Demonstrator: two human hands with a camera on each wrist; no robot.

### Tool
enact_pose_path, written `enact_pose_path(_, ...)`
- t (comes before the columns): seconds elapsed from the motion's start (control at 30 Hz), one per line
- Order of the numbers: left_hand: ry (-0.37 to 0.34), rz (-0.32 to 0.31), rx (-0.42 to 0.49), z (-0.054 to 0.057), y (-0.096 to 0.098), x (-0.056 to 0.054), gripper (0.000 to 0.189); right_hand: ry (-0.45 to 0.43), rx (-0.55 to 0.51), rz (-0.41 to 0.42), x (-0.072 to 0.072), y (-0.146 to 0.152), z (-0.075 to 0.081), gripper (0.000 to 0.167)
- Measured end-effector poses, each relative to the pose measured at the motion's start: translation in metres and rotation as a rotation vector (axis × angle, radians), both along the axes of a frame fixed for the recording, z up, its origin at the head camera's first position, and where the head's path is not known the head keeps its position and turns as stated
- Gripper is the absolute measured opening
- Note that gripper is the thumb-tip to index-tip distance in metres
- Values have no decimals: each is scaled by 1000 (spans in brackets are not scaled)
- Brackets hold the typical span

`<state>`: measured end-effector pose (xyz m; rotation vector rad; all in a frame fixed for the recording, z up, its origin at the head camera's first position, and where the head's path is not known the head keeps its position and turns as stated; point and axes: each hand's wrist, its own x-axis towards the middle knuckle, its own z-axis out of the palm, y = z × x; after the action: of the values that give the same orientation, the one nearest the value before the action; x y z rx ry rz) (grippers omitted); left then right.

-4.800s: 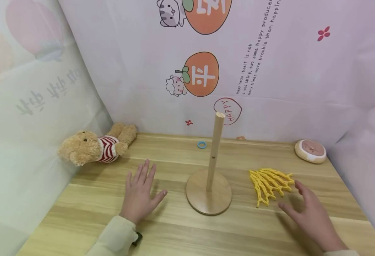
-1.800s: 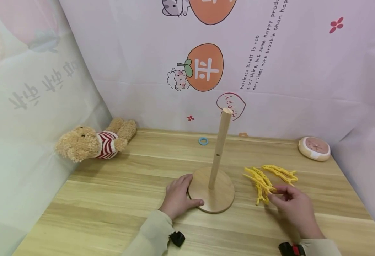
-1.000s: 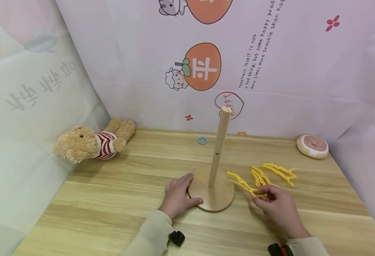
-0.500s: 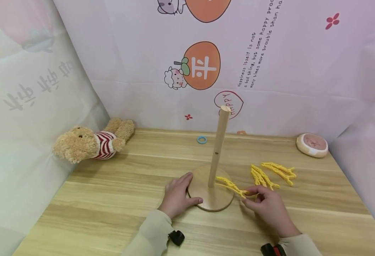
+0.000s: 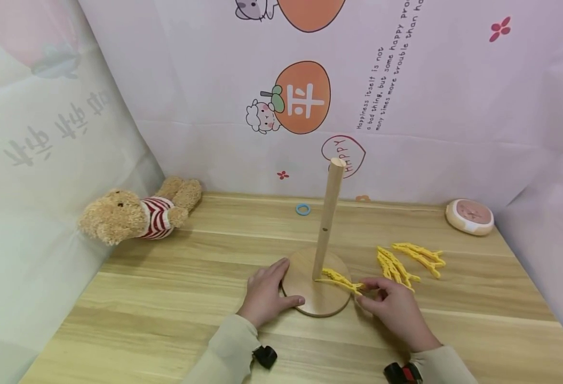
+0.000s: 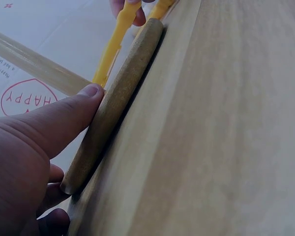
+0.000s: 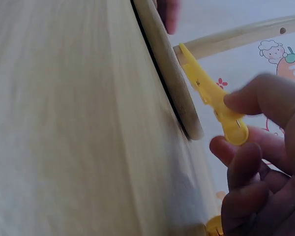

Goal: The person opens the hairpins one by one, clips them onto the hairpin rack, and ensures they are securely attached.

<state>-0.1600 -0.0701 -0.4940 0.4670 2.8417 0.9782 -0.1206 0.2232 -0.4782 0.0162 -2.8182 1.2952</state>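
A wooden stand, with a round base [image 5: 310, 305] and an upright post [image 5: 331, 202], is on the table. My left hand [image 5: 268, 294] grips the left edge of the base, its thumb [image 6: 83, 98] lying over the rim. Between thumb and fingers my right hand [image 5: 396, 312] pinches one end of a yellow alligator clip [image 7: 206, 91]. The clip's jaws are spread and point left over the base, their tips right at the foot of the post. Right of the base lie several more yellow clips [image 5: 394, 266], with others [image 5: 418, 255] just behind them.
A teddy bear [image 5: 118, 216] in a striped top lies at the back left. Behind the post is a small blue ring [image 5: 302, 209]. A round pink-and-white object [image 5: 470, 217] sits at the back right. Printed cloth walls [image 5: 204, 106] enclose the table's back and sides.
My left hand has come to the stand's base from the left. The right hand has picked one yellow clip out of the pile and carried it left to the foot of the post.
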Motion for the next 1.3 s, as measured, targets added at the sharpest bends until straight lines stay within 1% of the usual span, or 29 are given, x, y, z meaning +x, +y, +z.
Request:
enact_pose_path(0.13,-3,2,-2,-1,0,0,96,-7,-4,-8,-1,-2,0,34)
enact_pose_path(0.3,-5,2,-10,-1,0,0,96,-31,-28,3,0,-7,0,37)
enact_pose_path(0.53,-7,1,-8,1,0,1,96,-58,-45,2,-4,-11,-1,41)
enact_pose_path(0.73,-9,2,1,3,-1,1,96,-87,-70,-11,-5,-16,3,39)
enact_pose_path(0.83,-13,1,-1,3,0,1,96,-71,-65,-6,-5,-16,2,37)
enact_pose_path(1.03,-33,-1,-8,4,1,1,96,-5,-28,13,-8,-17,-3,33)
enact_pose_path(1.3,-38,-1,-8,3,1,0,96,-4,-37,5,-10,-17,-4,36)
